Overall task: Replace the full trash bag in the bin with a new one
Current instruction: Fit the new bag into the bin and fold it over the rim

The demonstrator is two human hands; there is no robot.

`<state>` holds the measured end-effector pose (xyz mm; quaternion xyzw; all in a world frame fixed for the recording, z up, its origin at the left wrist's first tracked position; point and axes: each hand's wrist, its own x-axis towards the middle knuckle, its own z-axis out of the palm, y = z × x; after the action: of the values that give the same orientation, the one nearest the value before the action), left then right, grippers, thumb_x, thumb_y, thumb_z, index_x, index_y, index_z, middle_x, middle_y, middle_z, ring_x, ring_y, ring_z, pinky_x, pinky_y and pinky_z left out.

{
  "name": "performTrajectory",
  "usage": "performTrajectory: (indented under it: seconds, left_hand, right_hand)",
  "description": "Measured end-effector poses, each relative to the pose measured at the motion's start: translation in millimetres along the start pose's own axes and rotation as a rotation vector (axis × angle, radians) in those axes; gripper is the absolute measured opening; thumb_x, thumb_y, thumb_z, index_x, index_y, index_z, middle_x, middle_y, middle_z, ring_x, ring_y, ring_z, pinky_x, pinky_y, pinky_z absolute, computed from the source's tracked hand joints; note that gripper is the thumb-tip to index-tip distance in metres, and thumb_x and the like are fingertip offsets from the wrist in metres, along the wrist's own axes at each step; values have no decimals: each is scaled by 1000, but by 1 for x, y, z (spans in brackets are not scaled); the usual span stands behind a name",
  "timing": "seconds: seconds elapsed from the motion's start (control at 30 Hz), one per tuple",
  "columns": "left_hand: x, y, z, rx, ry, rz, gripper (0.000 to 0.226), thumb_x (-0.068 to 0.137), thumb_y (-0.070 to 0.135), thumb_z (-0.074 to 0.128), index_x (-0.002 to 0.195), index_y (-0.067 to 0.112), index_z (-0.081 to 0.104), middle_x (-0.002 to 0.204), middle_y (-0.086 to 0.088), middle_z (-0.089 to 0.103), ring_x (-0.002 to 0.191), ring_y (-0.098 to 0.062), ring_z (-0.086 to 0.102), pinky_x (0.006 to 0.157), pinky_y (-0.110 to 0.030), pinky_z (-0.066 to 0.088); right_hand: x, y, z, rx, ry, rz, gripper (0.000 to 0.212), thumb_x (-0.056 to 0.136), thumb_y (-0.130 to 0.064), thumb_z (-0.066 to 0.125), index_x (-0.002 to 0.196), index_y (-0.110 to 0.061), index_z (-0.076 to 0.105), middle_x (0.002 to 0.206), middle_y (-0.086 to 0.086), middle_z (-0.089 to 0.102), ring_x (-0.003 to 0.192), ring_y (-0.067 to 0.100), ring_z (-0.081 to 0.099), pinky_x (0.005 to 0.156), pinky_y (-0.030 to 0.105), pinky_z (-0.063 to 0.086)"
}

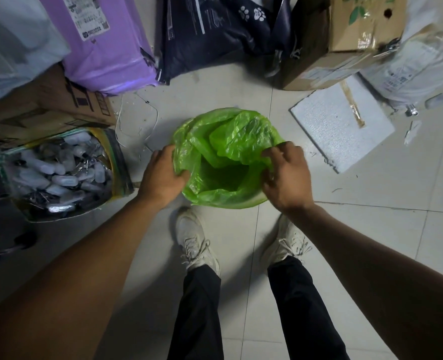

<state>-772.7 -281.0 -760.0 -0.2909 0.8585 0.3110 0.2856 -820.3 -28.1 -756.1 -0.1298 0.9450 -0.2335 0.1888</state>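
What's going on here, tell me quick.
A person stands over a small bin lined with a green trash bag and is fitting it in place. The left hand grips the bag's edge on one side of the rim, and the right hand pinches the plastic on the other side. The bag's mouth is open and looks empty inside, though part of the far edge is still bunched and folded inward. Boxes and parcels crowd the tiled floor around it.
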Motion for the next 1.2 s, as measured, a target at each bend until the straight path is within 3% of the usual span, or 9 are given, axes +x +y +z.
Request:
performTrajectory:
  seconds: [0.13, 0.3, 0.5, 0.57, 0.7, 0.77, 0.83, 1.0, 1.2]
  left_hand:
    - [14, 11, 6, 28, 27, 58, 75, 80, 19, 71, 145, 17, 33, 136, -17, 50, 124, -34, 50, 101, -37, 41]
    - [29, 16, 17, 16, 32, 82, 80, 81, 15, 70, 148, 21, 28, 137, -14, 53, 124, -34, 52, 101, -38, 44]
    - [40, 4, 20, 52, 7, 117, 67, 78, 5, 64, 137, 22, 38, 120, -14, 63, 109, -36, 61, 89, -41, 52]
    - [38, 2, 20, 40, 5, 113, 65, 79, 6, 65, 136, 21, 39, 120, -14, 63, 109, -37, 60, 89, -41, 52]
    - [36, -3, 20, 26, 3, 148, 69, 79, 6, 67, 139, 22, 36, 124, -12, 62, 112, -36, 60, 91, -41, 51]
    - [37, -5, 22, 23, -8, 163, 73, 80, 8, 67, 142, 24, 33, 124, -12, 62, 110, -35, 60, 90, -41, 52]
    - [39, -7, 25, 19, -9, 185, 77, 80, 11, 67, 145, 25, 29, 128, -13, 61, 113, -36, 59, 91, -41, 50]
    - [47, -18, 29, 50, -3, 209, 84, 81, 15, 65, 151, 28, 19, 135, -14, 55, 118, -38, 55, 97, -44, 47]
    - [54, -21, 29, 84, 22, 270, 79, 83, 16, 60, 152, 22, 20, 137, -15, 54, 118, -38, 55, 96, -44, 46]
  right_hand:
    - [26, -30, 24, 21, -229, -131, 45, 76, -16, 57, 121, -9, 62, 110, 16, 62, 104, 40, 57, 79, 42, 55]
    - [68, -35, 52, -169, -543, 50, 82, 82, -25, 66, 151, -23, 23, 149, 16, 35, 137, 37, 34, 111, 39, 33]
    - [85, -16, 63, -137, -576, 283, 94, 78, -30, 72, 152, -19, 16, 147, 19, 35, 133, 41, 36, 111, 42, 31]
    - [78, -23, 65, -186, -530, 213, 89, 77, -28, 72, 150, -18, 21, 144, 16, 38, 131, 38, 37, 110, 43, 34]
    - [60, -40, 63, -295, -284, -8, 54, 81, -21, 60, 132, -13, 47, 127, 13, 50, 119, 35, 46, 92, 43, 45]
    - [61, -43, 64, -320, -370, -17, 38, 85, -19, 57, 123, -14, 55, 121, 13, 58, 114, 35, 54, 85, 40, 49]
    - [72, -37, 74, -416, -572, 41, 33, 87, -17, 58, 119, -15, 58, 120, 12, 64, 111, 34, 62, 86, 39, 51]
    - [101, -16, 114, -346, -793, 42, 83, 85, -8, 63, 153, -20, 16, 148, 24, 37, 131, 42, 45, 107, 46, 38]
    - [114, -7, 158, -291, -809, -90, 91, 84, -29, 67, 154, -21, 9, 158, 19, 22, 143, 42, 23, 118, 47, 18]
